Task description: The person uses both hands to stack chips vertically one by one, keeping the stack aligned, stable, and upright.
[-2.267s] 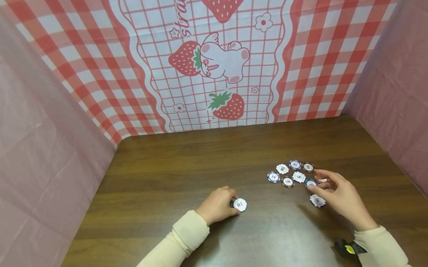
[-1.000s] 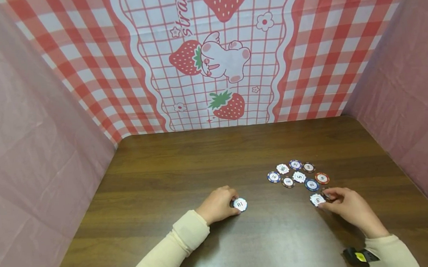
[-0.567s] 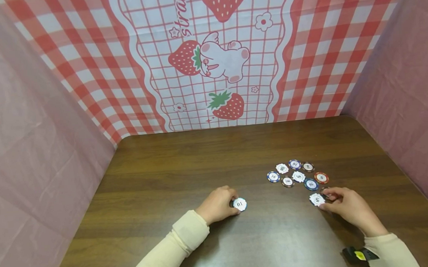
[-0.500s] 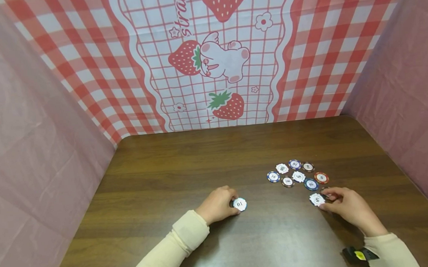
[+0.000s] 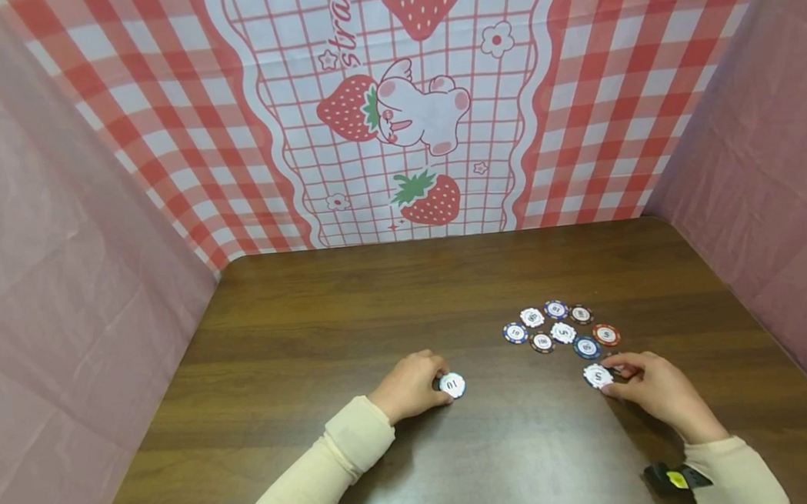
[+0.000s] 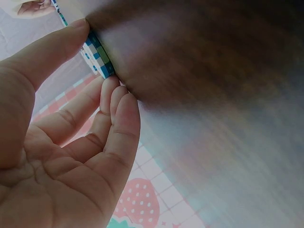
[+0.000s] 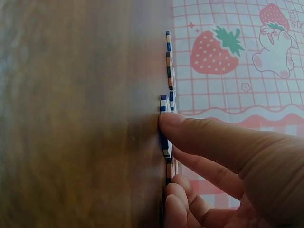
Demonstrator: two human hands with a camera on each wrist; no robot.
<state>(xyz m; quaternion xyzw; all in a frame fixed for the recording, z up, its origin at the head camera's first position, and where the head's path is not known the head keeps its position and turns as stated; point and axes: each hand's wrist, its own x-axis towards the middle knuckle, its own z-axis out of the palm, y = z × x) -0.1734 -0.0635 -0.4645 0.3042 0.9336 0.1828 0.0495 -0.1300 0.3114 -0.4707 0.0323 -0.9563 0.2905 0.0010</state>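
Observation:
My left hand (image 5: 412, 388) pinches a poker chip (image 5: 452, 385) with a white face marked 10, thumb on one side and fingertips on the other. The left wrist view shows blue, white and green edges (image 6: 100, 54) between thumb and fingers, seemingly a short stack. At the right, my right hand (image 5: 662, 394) has thumb and fingers at the rim of a white poker chip (image 5: 598, 376) marked 5. Its thumb presses that chip's blue-and-white edge in the right wrist view (image 7: 164, 140). A dark chip (image 5: 617, 365) is partly hidden by the right fingers.
Beyond the right hand lies a loose cluster of chips, among them a red one (image 5: 607, 335), a blue one (image 5: 586, 347) and a white one (image 5: 563, 332). The brown wooden table (image 5: 351, 301) meets a strawberry-print cloth (image 5: 408, 213) at the back. Pink curtains (image 5: 91, 248) flank both sides.
My right hand has drawn back from the blue and red chips toward me, to the white chip marked 5, uncovering the red one. The left hand stays still on its chip.

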